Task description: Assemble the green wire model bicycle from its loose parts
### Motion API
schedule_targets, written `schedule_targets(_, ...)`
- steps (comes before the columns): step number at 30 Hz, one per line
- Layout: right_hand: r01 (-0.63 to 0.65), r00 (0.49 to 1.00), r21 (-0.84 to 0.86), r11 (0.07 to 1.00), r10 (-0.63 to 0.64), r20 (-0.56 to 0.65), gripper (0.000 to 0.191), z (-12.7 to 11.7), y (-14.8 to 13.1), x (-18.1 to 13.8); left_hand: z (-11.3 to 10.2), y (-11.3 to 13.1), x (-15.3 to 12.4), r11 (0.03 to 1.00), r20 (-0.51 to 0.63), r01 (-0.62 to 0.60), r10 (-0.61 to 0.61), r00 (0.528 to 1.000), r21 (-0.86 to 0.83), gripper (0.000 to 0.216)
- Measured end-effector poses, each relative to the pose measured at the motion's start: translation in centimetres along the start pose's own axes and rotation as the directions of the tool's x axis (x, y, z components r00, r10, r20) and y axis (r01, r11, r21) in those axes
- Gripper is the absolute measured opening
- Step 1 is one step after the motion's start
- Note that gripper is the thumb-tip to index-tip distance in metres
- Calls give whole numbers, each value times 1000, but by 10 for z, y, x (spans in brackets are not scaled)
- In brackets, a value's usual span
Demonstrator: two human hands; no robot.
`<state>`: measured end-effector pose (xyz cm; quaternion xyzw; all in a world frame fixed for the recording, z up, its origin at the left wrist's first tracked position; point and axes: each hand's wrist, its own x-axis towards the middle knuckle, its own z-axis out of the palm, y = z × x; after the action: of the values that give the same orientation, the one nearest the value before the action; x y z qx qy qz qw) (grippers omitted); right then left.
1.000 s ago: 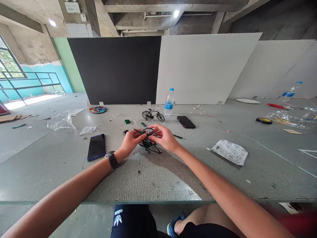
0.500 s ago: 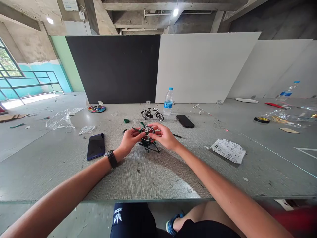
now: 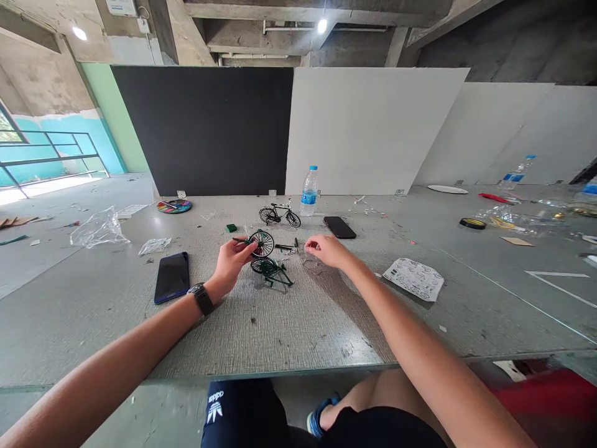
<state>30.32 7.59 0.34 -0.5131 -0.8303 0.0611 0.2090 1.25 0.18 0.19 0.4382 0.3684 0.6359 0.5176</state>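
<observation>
My left hand (image 3: 229,262) pinches a small black model bicycle wheel (image 3: 265,240), with a thin dark green part beside it at the fingertips. Below the wheel lies a dark green model bicycle frame (image 3: 276,274) with another wheel on it. Over the table to the right, my right hand (image 3: 327,250) has its thumb and fingers pressed together; whether something tiny is between them cannot be made out. Thin dark green parts (image 3: 288,247) lie between the two hands. Farther back stands a black model bicycle (image 3: 280,215).
A green block (image 3: 232,228), a water bottle (image 3: 309,193) and a black phone (image 3: 340,228) are toward the back. Another phone (image 3: 171,278) lies left, by clear plastic wrapping (image 3: 100,229). At right are a printed sheet (image 3: 414,279) and a tape roll (image 3: 472,223).
My right hand has left the wheel and moved right, above the table. The wheel stays in my left hand. The camera view has shifted slightly to the right.
</observation>
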Motion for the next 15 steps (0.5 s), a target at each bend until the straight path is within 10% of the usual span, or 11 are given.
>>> schedule_targets(15, -3, 984, -65, 998, 15, 179, 10, -5, -17, -4, 0, -1, 0, 1000, 0, 4, -4, 1000, 20, 37)
